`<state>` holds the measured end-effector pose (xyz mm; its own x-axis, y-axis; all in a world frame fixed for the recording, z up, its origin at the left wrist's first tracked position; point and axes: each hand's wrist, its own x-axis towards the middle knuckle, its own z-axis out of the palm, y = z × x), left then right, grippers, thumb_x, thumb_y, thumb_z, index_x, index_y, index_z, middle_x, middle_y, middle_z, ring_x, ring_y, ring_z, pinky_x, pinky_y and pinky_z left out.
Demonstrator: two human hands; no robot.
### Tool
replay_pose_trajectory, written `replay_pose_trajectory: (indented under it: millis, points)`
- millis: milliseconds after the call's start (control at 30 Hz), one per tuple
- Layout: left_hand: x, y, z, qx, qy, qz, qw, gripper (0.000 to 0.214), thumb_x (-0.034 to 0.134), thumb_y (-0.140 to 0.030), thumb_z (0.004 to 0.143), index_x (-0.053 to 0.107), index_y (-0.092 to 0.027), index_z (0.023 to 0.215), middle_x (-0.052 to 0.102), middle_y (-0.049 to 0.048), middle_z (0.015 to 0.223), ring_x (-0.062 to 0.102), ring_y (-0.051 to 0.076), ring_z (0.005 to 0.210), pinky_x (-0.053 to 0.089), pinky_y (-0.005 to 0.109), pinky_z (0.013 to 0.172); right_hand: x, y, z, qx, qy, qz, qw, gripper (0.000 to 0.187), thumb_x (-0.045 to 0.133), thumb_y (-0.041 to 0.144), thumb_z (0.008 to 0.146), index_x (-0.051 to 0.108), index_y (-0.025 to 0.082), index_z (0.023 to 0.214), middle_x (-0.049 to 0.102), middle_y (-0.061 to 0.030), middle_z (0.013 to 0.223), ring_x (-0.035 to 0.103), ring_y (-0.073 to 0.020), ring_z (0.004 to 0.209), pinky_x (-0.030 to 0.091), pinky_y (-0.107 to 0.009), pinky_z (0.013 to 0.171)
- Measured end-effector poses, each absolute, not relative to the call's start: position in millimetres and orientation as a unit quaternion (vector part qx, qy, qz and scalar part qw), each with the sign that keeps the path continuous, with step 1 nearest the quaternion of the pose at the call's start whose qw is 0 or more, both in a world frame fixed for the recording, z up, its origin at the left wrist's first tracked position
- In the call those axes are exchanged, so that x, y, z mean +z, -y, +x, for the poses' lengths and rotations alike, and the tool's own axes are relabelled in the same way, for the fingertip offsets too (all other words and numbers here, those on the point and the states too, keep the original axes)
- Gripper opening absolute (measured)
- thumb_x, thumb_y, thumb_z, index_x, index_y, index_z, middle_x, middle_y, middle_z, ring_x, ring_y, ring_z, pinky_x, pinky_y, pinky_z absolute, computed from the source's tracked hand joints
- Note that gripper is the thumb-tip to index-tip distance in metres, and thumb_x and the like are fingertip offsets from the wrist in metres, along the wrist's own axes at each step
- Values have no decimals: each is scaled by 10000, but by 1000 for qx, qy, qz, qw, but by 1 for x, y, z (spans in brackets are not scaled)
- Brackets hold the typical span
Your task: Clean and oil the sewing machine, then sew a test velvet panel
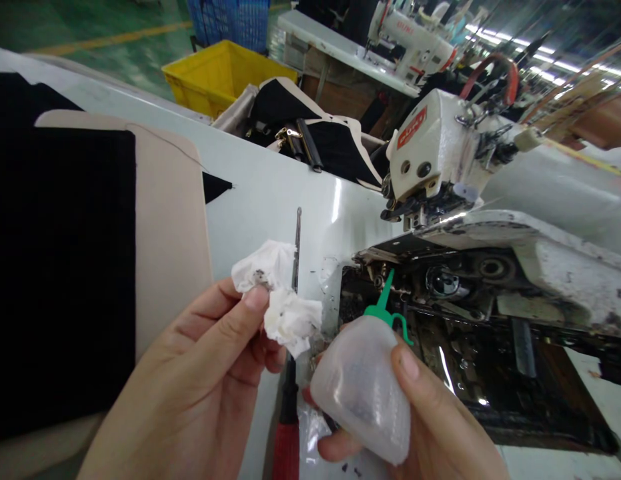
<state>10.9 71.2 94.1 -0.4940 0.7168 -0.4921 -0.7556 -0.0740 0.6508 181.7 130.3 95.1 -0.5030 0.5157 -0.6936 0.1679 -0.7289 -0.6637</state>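
My left hand pinches a crumpled white tissue smudged with dark grease. My right hand grips a translucent plastic oil bottle with a green spout, which points up and away from me. The spout sits just in front of the exposed underside of a tilted sewing machine, near its round bobbin area, and does not touch it. A red-handled screwdriver lies on the white table top between my hands, its middle hidden behind the tissue.
The white sewing machine head stands tilted back at right. Black-and-beige fabric panels lie at left. Behind the table are black pieces with gold hardware, a yellow crate, a blue crate and another sewing machine.
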Motion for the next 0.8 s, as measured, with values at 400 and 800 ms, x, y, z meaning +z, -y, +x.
replay_pose_trajectory:
  millis: [400, 800]
  points:
    - [89, -72, 12, 753, -474, 6, 457, 96, 776, -254, 736, 733, -207, 807, 632, -14, 750, 562, 70, 562, 536, 130, 505, 96, -146, 178, 844, 329, -409, 109, 516, 536, 602, 894, 589, 137, 1111, 692, -127, 967, 710, -236, 896, 598, -266, 637]
    - [84, -72, 12, 762, -466, 24, 449, 122, 797, -290, 734, 749, -215, 816, 654, -9, 778, 581, 63, 573, 546, 109, 504, 108, -152, 183, 822, 347, -448, 60, 646, 597, 663, 822, 565, 147, 1209, 695, -132, 1012, 710, -240, 846, 586, -305, 713]
